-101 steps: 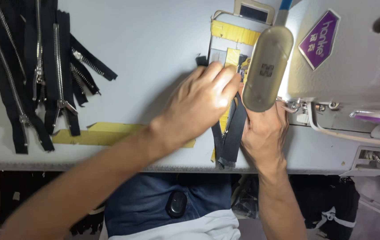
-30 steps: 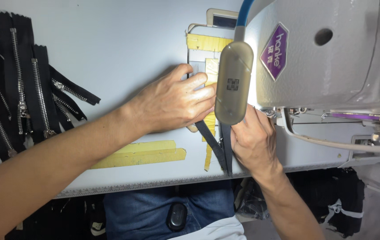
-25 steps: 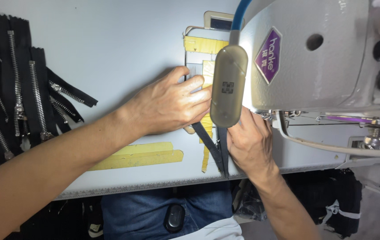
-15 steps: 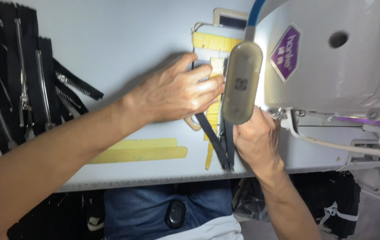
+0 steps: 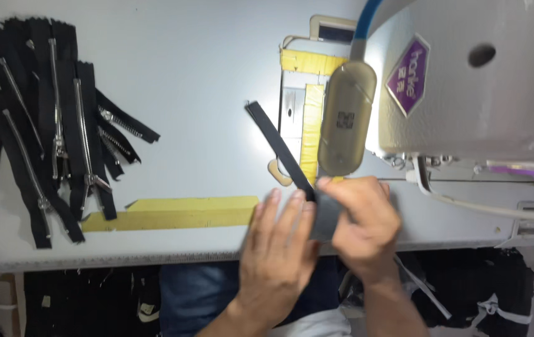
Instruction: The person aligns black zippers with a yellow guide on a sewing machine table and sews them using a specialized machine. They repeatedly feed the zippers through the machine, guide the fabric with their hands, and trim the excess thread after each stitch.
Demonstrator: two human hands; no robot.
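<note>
Now drawing black strip (image 5: 282, 150) off the surface (image 5: 204, 93): right hand (image 5: 360, 218) pinching its near end, left hand (image 5: 279, 256) flat-fingered, steadying beside. Next probably needing straight alignment toward sewing machine (image 5: 466, 81).

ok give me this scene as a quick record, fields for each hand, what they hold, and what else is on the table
left hand: at the table's near edge, fingers flat against a dark fabric piece
right hand: pinching the same piece from the right
held item: dark fabric piece joined to a black strip that angles up and left across the table
sewing machine: white, at right, above the right hand
zipper pile: black zippers at far left
yellow tape: strip along the near edge
table: pale grey
</note>
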